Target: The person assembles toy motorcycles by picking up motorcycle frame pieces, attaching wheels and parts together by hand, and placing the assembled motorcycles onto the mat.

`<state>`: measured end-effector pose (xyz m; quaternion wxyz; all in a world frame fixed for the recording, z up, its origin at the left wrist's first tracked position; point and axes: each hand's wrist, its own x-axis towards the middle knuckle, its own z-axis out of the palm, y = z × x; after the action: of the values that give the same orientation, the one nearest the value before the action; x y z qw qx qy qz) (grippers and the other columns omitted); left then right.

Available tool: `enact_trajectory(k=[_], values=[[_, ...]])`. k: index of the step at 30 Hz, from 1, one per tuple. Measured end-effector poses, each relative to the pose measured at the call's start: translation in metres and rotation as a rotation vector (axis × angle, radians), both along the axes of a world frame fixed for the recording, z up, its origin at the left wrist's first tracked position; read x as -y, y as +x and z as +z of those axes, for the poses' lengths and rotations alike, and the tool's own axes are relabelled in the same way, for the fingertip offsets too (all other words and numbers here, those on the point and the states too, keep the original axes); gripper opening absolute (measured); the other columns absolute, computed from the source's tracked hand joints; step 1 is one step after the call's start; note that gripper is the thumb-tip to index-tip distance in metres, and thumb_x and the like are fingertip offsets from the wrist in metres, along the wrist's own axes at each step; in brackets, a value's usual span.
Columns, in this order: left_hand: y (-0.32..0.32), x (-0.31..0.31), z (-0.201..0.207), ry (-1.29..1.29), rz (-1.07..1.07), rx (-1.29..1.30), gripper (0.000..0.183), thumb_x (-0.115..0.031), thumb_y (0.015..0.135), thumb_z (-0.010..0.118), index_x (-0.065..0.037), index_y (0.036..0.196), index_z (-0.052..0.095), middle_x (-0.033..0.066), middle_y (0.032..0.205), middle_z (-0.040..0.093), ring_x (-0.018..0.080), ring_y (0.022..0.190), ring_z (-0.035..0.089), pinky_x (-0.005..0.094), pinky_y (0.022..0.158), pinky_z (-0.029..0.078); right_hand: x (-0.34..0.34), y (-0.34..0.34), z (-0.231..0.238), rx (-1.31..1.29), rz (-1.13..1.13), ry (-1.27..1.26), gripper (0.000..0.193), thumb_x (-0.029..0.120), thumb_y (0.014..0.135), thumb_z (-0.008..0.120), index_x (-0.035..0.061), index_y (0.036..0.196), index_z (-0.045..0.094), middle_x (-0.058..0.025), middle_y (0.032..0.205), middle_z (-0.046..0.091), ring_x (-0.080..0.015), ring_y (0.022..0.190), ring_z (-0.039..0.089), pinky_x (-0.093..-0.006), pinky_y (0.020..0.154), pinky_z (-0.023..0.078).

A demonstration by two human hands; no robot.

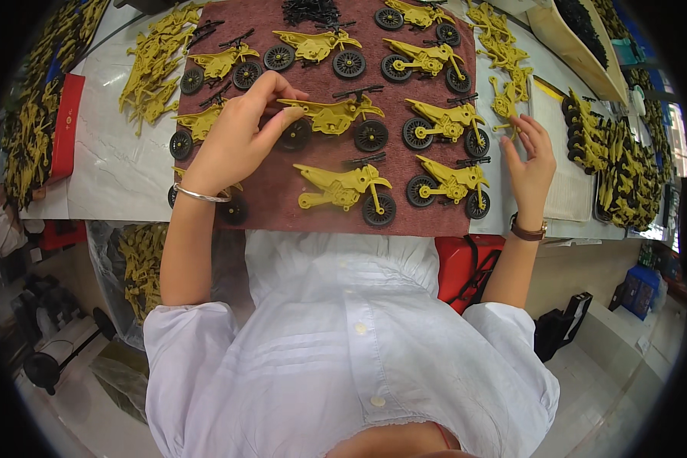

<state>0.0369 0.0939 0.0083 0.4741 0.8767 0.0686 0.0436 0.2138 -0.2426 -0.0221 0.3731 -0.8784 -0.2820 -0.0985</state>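
Note:
My left hand (pixel 240 141) is closed in a pinch at the tail of a yellow toy motorcycle (pixel 332 116) in the middle of the cloth. Its two black wheels lie beside its ends, the rear one partly behind my fingertips. Nearer me, another toy motorcycle (pixel 340 188) has a black wheel (pixel 378 208) at its front end only. Off the cloth's right edge, my right hand (pixel 533 156) has its fingers apart, fingertips against or just beside a yellow plastic part (pixel 504 99). My left wrist and forearm hide parts of the toy motorcycles on the left.
A dark red cloth (pixel 275 164) carries rows of toy motorcycles and a black handlebar pile (pixel 311 11). Yellow parts lie in heaps left (pixel 156 65) and right (pixel 500 38). A tray of black pieces (pixel 576 46) and stacked toy motorcycles (pixel 626 179) stand at right; a red box (pixel 67 126), left.

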Motion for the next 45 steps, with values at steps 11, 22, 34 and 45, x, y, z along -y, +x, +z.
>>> enact_trajectory(k=[11, 22, 34, 45], values=[[-0.001, 0.013, 0.004, -0.945, 0.123, -0.107, 0.019, -0.018, 0.093, 0.047, -0.003, 0.105, 0.049, 0.0025, 0.091, 0.056, 0.0083, 0.085, 0.056, 0.0279, 0.077, 0.050, -0.019, -0.004, -0.002, 0.010, -0.253, -0.132, 0.023, 0.018, 0.079, 0.064, 0.0006, 0.095, 0.061, -0.0131, 0.085, 0.063, -0.0235, 0.077, 0.060, -0.0315, 0.069, 0.048], [-0.022, 0.042, 0.010, -1.269, 0.104, -0.030, 0.040, -0.024, 0.097, 0.030, 0.007, 0.118, 0.042, 0.0181, 0.108, 0.056, 0.0198, 0.091, 0.061, 0.0391, 0.080, 0.052, -0.057, -0.047, 0.061, 0.122, -0.082, 0.136, 0.020, 0.004, 0.072, 0.067, 0.0004, 0.092, 0.064, -0.0134, 0.089, 0.064, -0.0224, 0.077, 0.062, -0.0296, 0.068, 0.050], [-0.030, 0.062, -0.002, -1.463, 0.116, -0.014, 0.035, -0.025, 0.097, 0.032, 0.002, 0.113, 0.047, 0.0152, 0.111, 0.054, 0.0215, 0.100, 0.055, 0.0369, 0.080, 0.051, -0.096, -0.089, 0.066, 0.231, 0.596, -0.018, 0.032, -0.002, 0.062, 0.067, -0.0002, 0.094, 0.062, -0.0142, 0.102, 0.060, -0.0314, 0.087, 0.056, -0.0362, 0.076, 0.047], [-0.029, 0.072, 0.002, -1.052, 0.118, 0.044, 0.026, -0.017, 0.090, 0.052, 0.001, 0.109, 0.053, 0.0078, 0.106, 0.057, 0.0136, 0.096, 0.055, 0.0290, 0.081, 0.048, -0.096, -0.093, 0.061, 0.206, 0.593, -0.021, 0.031, -0.003, 0.062, 0.067, 0.0008, 0.092, 0.063, -0.0141, 0.105, 0.057, -0.0302, 0.089, 0.056, -0.0363, 0.077, 0.047]])
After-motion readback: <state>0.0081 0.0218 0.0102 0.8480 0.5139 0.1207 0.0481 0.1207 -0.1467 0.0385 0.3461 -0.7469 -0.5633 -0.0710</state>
